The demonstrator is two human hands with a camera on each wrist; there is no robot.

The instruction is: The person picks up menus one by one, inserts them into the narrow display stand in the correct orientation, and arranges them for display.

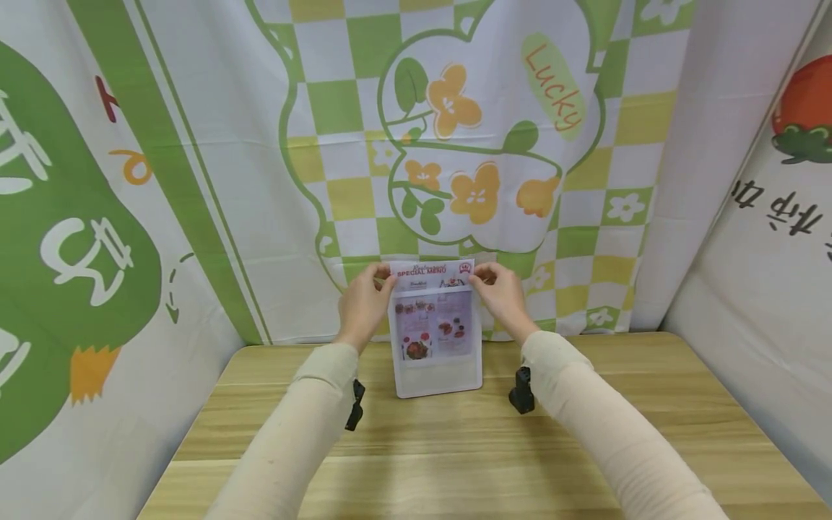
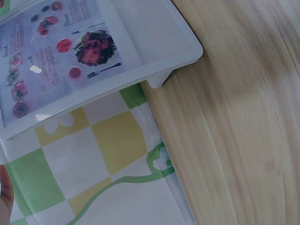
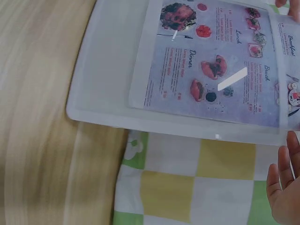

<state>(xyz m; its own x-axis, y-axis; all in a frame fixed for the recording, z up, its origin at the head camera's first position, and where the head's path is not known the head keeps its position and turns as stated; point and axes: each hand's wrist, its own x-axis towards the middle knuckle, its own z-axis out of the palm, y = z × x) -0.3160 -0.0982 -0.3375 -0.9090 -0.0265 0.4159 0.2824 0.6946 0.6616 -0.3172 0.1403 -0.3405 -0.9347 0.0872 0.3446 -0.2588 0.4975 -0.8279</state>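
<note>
A printed menu sheet [image 1: 432,275] sits partly inside a white-framed clear display holder [image 1: 437,377], its top edge sticking out above the frame. My left hand [image 1: 365,303] pinches the sheet's upper left corner, and my right hand [image 1: 503,292] pinches the upper right corner. Through the clear front, the sheet's lower end shows above the holder's bottom edge. The right wrist view shows the menu [image 3: 211,65] in the holder, with fingers of the right hand [image 3: 286,187] beside it. Only a sliver of the left hand [image 2: 5,197] appears in the left wrist view.
The holder stands on a wooden table [image 1: 416,455], near its back edge. A patterned cloth [image 1: 351,173] with green and yellow checks hangs directly behind. Printed cloths also hang at left [image 1: 58,253] and right [image 1: 780,274].
</note>
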